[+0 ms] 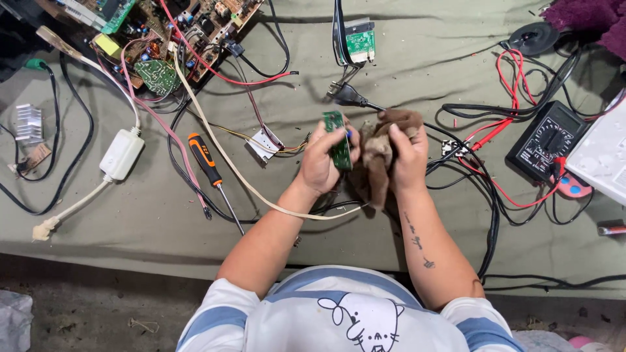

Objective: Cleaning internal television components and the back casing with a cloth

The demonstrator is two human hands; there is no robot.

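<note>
Both your forearms reach forward from your chest and angle inward, so your hands meet close together over the middle of the table. Your left hand [321,163] is curled into a loose fist with the thumb side up, fingers pinched shut around what it holds. Your right hand [407,156] sits just beside it, fingers bent and closed, a small tattoo running along that forearm.

circuit board [339,140] partly behind left hand [321,160]
</note>
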